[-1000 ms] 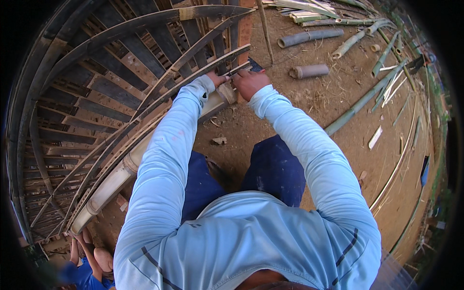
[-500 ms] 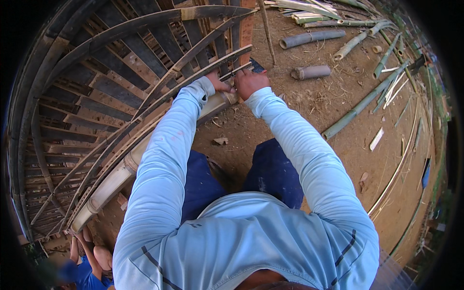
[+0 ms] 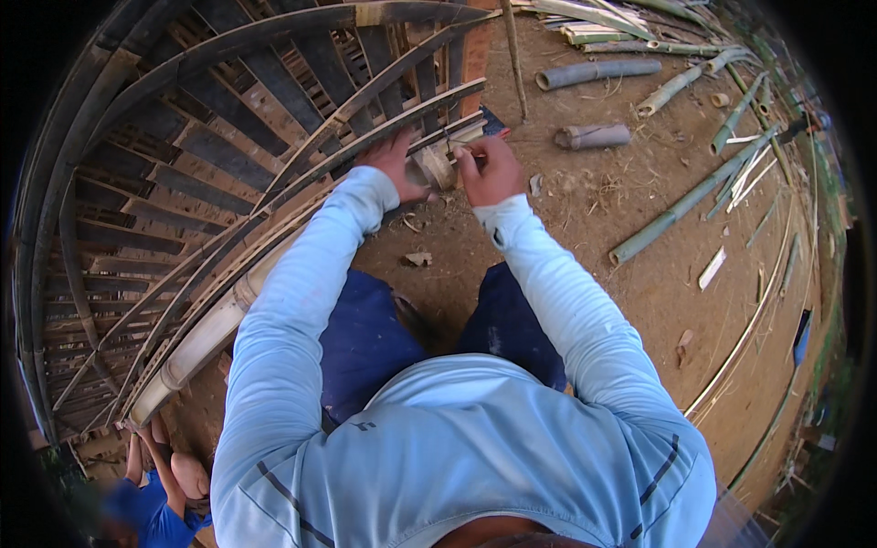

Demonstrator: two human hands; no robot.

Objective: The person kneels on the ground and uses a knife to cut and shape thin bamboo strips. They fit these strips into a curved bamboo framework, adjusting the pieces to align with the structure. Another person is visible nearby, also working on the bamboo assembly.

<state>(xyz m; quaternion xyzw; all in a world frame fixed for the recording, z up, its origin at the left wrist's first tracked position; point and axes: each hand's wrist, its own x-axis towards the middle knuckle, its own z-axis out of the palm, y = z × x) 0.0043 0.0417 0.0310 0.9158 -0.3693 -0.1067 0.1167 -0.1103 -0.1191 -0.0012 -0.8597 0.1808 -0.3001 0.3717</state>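
A thick pale bamboo pole [image 3: 203, 345] runs along the edge of a curved bamboo-slat framework [image 3: 219, 146]. Over the pole's far end lies my left hand [image 3: 393, 166], fingers on the slat side and thumb on the near side, gripping it; the hand is slightly blurred. Just right of that end, my right hand [image 3: 494, 170] is closed in a pinch. A thin dark strand [image 3: 448, 139], perhaps wire, shows by its fingertips against the split bamboo strips [image 3: 416, 110] above the pole. Part of the strand is hidden by the fingers.
Cut bamboo lengths [image 3: 598, 71] and a short grey piece [image 3: 594, 137] lie on the dirt floor. A long green pole [image 3: 681, 205] and split strips [image 3: 749, 178] are farther right. An upright stick [image 3: 513, 64] stands beyond my hands. Another person in blue [image 3: 155, 502] touches the pole's near-left end.
My hands have moved apart. The left has slid back onto the pole, uncovering its end; the right has shifted slightly right and down, its fingers now in a pinch.
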